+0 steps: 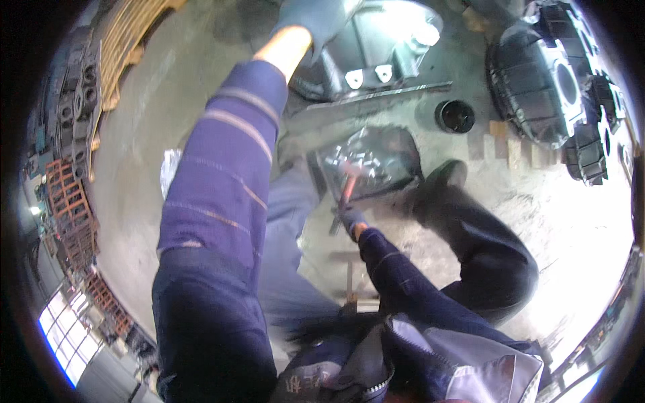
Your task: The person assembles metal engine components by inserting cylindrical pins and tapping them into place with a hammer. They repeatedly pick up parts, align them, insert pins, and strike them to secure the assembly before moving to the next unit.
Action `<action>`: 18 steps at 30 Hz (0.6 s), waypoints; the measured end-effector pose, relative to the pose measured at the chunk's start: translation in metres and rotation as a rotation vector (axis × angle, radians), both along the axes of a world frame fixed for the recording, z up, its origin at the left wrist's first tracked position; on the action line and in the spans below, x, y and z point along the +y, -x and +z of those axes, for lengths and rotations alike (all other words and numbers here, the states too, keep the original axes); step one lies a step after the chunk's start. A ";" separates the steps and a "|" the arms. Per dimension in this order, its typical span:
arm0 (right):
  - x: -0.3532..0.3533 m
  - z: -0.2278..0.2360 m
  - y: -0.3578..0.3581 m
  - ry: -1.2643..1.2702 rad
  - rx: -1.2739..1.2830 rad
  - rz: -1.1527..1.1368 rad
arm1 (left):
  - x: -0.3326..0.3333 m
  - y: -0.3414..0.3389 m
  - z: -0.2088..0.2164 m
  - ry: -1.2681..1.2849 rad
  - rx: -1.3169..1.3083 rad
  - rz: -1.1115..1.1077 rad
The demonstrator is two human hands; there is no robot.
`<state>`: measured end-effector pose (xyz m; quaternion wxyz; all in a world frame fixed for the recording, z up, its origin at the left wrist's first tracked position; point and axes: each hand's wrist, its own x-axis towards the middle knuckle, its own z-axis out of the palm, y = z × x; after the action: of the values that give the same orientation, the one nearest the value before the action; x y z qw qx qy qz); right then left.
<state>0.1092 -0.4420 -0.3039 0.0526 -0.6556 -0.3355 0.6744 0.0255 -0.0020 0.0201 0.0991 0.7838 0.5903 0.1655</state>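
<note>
My left hand, in a grey-blue glove, reaches far forward to a large grey metal casting. It overlaps the casting's left side, and its fingers are blurred and partly cut off by the upper edge. Nearer to me, my gloved right hand is closed around the handle of a hammer with a red shaft. The hammer's head is smeared by motion. It hangs over a black tray that holds small shiny metal pieces, too blurred to tell apart. The tray sits on the floor between my legs.
A black round pot stands right of the casting. Large dark ribbed castings line the right side, near small wooden blocks. Wooden slats and orange-brown metal racks are at the left. Low metal bars lie before me.
</note>
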 end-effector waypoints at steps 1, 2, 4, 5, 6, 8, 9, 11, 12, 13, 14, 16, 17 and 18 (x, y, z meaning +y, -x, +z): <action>0.000 -0.004 0.002 0.179 0.119 -0.140 | -0.001 0.001 -0.001 0.014 -0.021 0.014; 0.000 -0.005 -0.002 0.277 0.213 -0.158 | 0.001 0.002 0.000 0.036 -0.042 0.030; 0.007 -0.001 -0.015 0.305 0.536 -0.427 | 0.002 0.004 -0.003 0.162 0.012 0.094; 0.011 0.005 -0.024 0.397 0.715 -0.543 | 0.002 0.004 -0.004 0.215 0.030 0.126; 0.020 0.015 -0.040 0.508 0.963 -0.597 | 0.001 0.005 -0.006 0.232 0.035 0.135; 0.043 0.050 -0.072 0.563 0.949 -0.557 | 0.003 0.005 -0.010 0.207 0.024 0.139; 0.055 0.073 -0.087 0.506 0.688 -0.477 | 0.004 0.006 -0.011 0.214 0.017 0.119; 0.076 0.131 -0.114 0.184 0.293 -0.374 | 0.006 0.006 -0.013 0.178 -0.021 0.069; 0.083 0.166 -0.124 -0.089 0.234 -0.311 | 0.008 0.007 -0.013 0.161 -0.024 0.079; 0.106 0.199 -0.145 -0.549 0.018 0.004 | 0.007 0.006 -0.013 0.188 -0.016 0.087; 0.123 0.237 -0.155 -0.501 0.081 -0.135 | 0.008 0.007 -0.013 0.226 0.000 0.087; 0.165 0.321 -0.180 -0.711 0.139 -0.332 | 0.007 0.007 -0.011 0.204 -0.033 0.106; 0.190 0.367 -0.196 -0.663 -0.100 -0.302 | 0.005 0.006 -0.010 0.205 -0.031 0.098; 0.212 0.410 -0.207 -0.860 -0.224 -0.231 | 0.005 0.006 -0.008 0.211 -0.027 0.089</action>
<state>0.3157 -0.2297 0.1060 0.3579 -0.6764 -0.5133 0.3886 0.0192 0.0025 0.0117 0.1817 0.7398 0.6371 0.1173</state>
